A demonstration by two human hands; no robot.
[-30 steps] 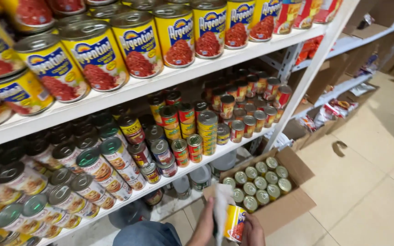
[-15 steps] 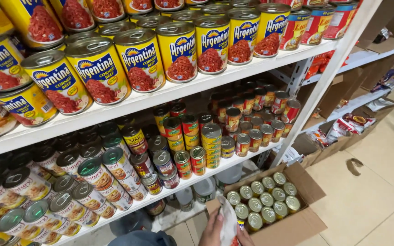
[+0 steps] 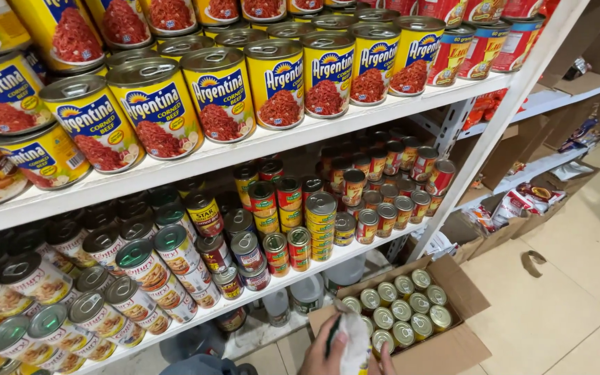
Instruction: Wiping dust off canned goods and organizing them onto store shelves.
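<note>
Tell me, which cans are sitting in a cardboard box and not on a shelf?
The small gold-topped cans in the open cardboard box on the floor, by the hand holding a white cloth. All the other cans stand on white shelves.

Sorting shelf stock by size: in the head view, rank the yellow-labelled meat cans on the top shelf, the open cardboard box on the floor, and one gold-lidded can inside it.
1. Open cardboard box.
2. Yellow-labelled meat can, though nearness to the camera enlarges it.
3. Gold-lidded can.
</note>
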